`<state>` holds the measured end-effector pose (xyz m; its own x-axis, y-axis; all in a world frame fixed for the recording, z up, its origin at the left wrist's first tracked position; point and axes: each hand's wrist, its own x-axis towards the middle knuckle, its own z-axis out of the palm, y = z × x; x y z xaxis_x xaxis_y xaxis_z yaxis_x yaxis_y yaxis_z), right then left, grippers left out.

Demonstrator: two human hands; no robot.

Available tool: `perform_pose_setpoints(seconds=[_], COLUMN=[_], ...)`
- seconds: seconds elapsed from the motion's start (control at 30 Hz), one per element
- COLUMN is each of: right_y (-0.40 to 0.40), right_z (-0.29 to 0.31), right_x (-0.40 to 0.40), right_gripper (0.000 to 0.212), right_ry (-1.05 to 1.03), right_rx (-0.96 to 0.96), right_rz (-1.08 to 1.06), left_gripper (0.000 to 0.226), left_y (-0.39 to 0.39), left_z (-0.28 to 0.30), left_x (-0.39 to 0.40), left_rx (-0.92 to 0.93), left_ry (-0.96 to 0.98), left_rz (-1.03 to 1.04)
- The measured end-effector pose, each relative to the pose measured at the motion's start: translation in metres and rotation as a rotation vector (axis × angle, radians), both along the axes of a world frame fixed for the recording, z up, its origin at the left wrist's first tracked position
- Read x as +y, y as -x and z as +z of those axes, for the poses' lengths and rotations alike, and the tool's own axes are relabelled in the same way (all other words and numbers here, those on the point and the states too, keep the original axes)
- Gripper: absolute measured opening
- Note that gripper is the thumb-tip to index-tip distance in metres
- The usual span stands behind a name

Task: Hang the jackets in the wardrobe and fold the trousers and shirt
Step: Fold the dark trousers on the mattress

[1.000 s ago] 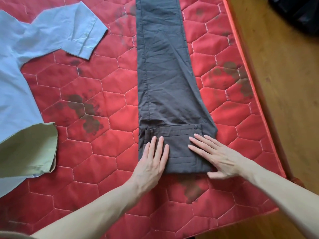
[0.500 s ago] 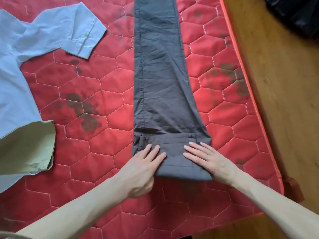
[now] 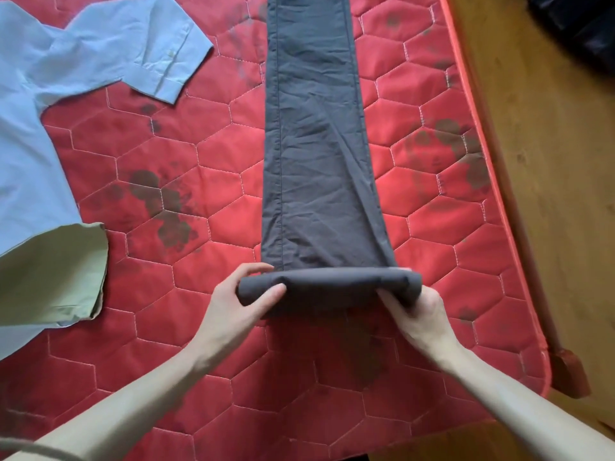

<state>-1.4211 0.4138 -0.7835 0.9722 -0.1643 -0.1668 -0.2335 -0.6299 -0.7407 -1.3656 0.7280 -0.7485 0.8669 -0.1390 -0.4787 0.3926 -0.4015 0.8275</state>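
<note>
Dark grey trousers (image 3: 316, 134) lie lengthwise on the red quilted mattress (image 3: 206, 181), legs stretching away from me. Their near end is turned over into a thick fold lifted a little off the mattress. My left hand (image 3: 239, 304) grips the fold's left end, thumb on top and fingers curled behind. My right hand (image 3: 419, 311) grips the fold's right end from below. A light blue shirt (image 3: 50, 81) lies spread at the left, one sleeve pointing toward the trousers.
A pale green garment (image 3: 50, 274) lies over the shirt's lower part at the left edge. The mattress edge runs down the right, with wooden floor (image 3: 545, 161) beyond and a dark object (image 3: 585, 31) at top right.
Both hands lay flat on the folded waistband before. Now they grip its two ends and have turned the fold over, away from me, raising it off the mattress.
</note>
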Motion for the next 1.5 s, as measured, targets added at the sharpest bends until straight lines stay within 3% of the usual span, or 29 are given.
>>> perform_pose_setpoints(seconds=[0.07,0.17,0.3,0.33,0.43,0.5,0.8,0.87,0.97,1.03,1.1,1.17,1.27,1.5], right_y=[-0.015,-0.037,-0.061,-0.066,-0.080,-0.089,-0.117,-0.115,-0.109,-0.100,-0.088,-0.079,-0.070,-0.068], right_z=[-0.003,-0.010,-0.025,-0.028,-0.036,-0.039,-0.037,-0.041,-0.044,-0.041,-0.039,-0.042,-0.053,-0.053], right_x=[0.006,0.013,0.009,0.007,0.005,0.006,0.014,0.014,0.010,0.007,0.002,-0.005,-0.002,-0.001], right_gripper=[0.055,0.057,0.086,0.082,0.037,0.026,0.033,0.030,0.045,0.058,0.062,0.063,0.070,0.109], right_ry=[-0.016,0.046,0.050,0.055,0.090,0.121,0.423,0.416,0.321,0.351,0.458,0.521,0.472,0.435], right_rx=[-0.011,-0.027,-0.053,-0.055,0.005,0.043,0.143,0.083,0.097,0.072,-0.068,-0.187,-0.165,0.015], right_rz=[-0.096,-0.133,-0.192,-0.208,-0.269,-0.300,-0.190,-0.182,-0.323,-0.364,-0.216,0.037,0.264,0.397], left_gripper=[0.021,0.045,0.039,0.035,0.025,0.030,0.023,0.024,0.040,0.059,0.063,0.065,0.071,0.101], left_y=[0.000,-0.002,-0.017,-0.021,-0.031,-0.039,-0.038,-0.037,-0.033,-0.031,-0.034,-0.040,-0.049,-0.057], left_z=[-0.008,-0.018,-0.024,-0.025,-0.040,-0.047,-0.060,-0.059,-0.055,-0.058,-0.064,-0.070,-0.078,-0.083], left_x=[-0.008,-0.017,-0.025,-0.027,-0.027,-0.026,-0.039,-0.044,-0.048,-0.041,-0.031,-0.032,-0.039,-0.037], left_rx=[0.023,0.016,-0.028,-0.039,-0.042,-0.013,-0.116,-0.099,-0.118,-0.348,-0.630,-0.736,-0.645,-0.561], left_ry=[0.048,0.092,0.107,0.079,-0.052,-0.095,-0.293,-0.371,-0.488,-0.591,-0.719,-0.753,-0.781,-0.834], left_rz=[0.049,0.122,0.103,0.078,0.027,0.041,0.106,0.121,0.132,0.045,-0.211,-0.442,-0.581,-0.725])
